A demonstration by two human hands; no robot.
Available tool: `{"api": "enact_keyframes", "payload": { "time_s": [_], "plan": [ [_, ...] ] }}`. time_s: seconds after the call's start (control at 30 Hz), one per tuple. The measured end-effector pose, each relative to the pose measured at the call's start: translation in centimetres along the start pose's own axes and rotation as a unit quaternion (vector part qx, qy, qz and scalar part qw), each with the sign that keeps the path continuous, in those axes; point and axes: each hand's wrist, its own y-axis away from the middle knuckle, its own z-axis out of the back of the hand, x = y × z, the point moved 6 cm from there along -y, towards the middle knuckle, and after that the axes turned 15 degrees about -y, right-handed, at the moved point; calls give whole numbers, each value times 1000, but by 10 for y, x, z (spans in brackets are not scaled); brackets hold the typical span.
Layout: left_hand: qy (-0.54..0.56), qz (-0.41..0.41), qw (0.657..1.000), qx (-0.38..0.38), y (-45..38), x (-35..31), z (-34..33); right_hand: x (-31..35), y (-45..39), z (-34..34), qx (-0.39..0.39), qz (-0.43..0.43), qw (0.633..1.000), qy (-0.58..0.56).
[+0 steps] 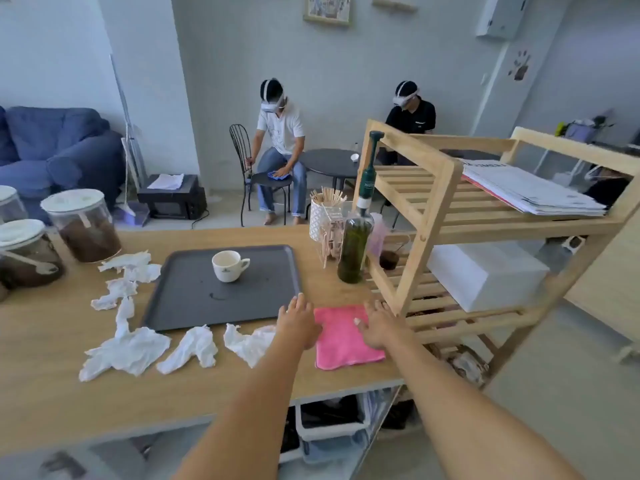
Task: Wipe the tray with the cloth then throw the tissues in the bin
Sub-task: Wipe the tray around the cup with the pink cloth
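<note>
A dark grey tray [187, 299] lies on the wooden counter with a white cup [228, 266] standing on it and a small dark smear near its middle. Several crumpled white tissues [128, 351] lie along the tray's left and front edges. A folded pink cloth [344, 337] lies flat to the right of the tray. My left hand [298, 322] hovers by the cloth's left edge, next to the tray's front right corner, fingers spread. My right hand [377, 327] rests over the cloth's right side, fingers apart, holding nothing.
A wooden slatted shelf [436, 209] stands at the right, close to my right hand. A green bottle [355, 251] and a stick holder [323, 216] stand behind the cloth. Jars [83, 226] sit at the left. A bin [332, 431] shows under the counter.
</note>
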Motion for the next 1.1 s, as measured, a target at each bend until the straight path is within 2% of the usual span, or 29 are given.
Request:
{"api": "enact_keyframes", "payload": {
  "time_s": [0.13,0.27,0.33,0.53,0.67,0.9,1.1],
  "plan": [
    [-20,-8,999,35,17,-35,-44,-22,6,-25,62,-9,998,16],
    [-4,-22,999,42,22,-64,-71,-36,12,-44,92,31,991,94],
    [7,-20,998,54,22,-72,-82,-40,11,-54,96,49,990,93],
    [32,14,999,-10,13,-73,-75,-42,3,-49,14,114,992,42],
    [19,30,999,-25,8,-75,-69,-43,3,-42,-23,145,988,50],
    [-49,36,997,-56,-8,-79,-47,-45,-7,-24,-48,128,991,-4],
    [-42,43,994,-90,-27,-78,-9,-35,-16,9,-66,96,992,-54]
  ]
}}
